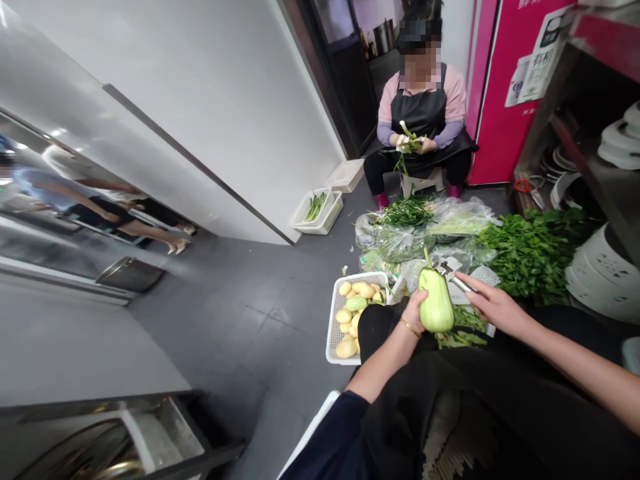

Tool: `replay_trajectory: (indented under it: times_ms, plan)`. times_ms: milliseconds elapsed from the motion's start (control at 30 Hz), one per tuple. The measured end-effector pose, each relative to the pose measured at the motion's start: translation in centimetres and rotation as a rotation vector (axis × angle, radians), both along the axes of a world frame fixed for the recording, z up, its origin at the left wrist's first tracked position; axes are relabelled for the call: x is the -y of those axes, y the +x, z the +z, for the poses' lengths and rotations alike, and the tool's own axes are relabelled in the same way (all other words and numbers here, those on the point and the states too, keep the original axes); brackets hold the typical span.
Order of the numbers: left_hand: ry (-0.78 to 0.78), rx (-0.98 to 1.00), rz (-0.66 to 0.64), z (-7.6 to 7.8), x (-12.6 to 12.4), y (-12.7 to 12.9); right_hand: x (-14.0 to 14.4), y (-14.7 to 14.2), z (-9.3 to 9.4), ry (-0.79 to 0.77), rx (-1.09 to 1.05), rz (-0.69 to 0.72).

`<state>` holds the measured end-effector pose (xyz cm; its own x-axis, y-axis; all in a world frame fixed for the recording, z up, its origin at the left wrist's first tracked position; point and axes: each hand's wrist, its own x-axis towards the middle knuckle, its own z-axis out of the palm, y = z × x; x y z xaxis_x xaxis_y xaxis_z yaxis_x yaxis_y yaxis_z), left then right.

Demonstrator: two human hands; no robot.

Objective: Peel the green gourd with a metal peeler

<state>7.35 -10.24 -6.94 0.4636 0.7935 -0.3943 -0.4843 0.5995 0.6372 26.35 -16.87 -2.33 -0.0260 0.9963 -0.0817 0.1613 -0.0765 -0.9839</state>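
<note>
My left hand is wrapped round the side of a pale green squash, held upright with its stem at the top. Darker green skin shows near the stem and along the edges, with paler flesh between. In my right hand is a metal peeler, its head touching or very close to the squash's upper right side. Green peelings lie below the squash. To the left stands a white basket with several peeled potatoes and a pale green peeled vegetable.
Bagged greens and a heap of leafy greens lie ahead. Beyond them, a seated co-worker handles green stalks. A white bin of green pods stands by the wall. Shelving with white dishes is at right.
</note>
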Motion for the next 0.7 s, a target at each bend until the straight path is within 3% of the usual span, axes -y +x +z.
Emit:
replay_trajectory:
  times_ms: [67,133,200,267,333,400,500,600,700]
  plan:
    - [-0.135,0.021,-0.066,-0.9,0.6,0.6,-0.1,0.7,0.2,-0.086,-0.201,-0.066]
    - [-0.164,0.085,-0.089,-1.1,0.5,0.6,-1.0,1.0,0.8,-0.068,-0.275,-0.144]
    - [-0.134,0.162,-0.111,-0.6,-0.1,0.2,-2.2,1.1,1.3,-0.022,-0.134,-0.121]
    - [-0.125,0.172,-0.114,0.1,-0.7,-0.4,-3.6,0.8,1.4,0.044,0.148,-0.032]
    - [-0.122,0.095,-0.047,0.7,-1.1,-0.8,-4.7,-0.1,1.3,0.118,0.392,0.038]
    - [-0.098,0.005,0.067,1.0,-1.4,-0.8,-4.9,-1.4,0.8,0.161,0.486,0.061]
    - [-0.065,-0.040,0.196,1.0,-1.9,-0.9,-2.1,-2.3,-0.9,0.170,0.430,0.115]
    - [-0.016,-0.039,0.278,0.7,-2.5,-1.9,2.5,-0.5,-2.5,0.106,0.342,0.272]
    - [0.014,-0.048,0.281,0.6,-2.9,-2.8,3.7,1.8,-1.5,0.031,0.328,0.417]
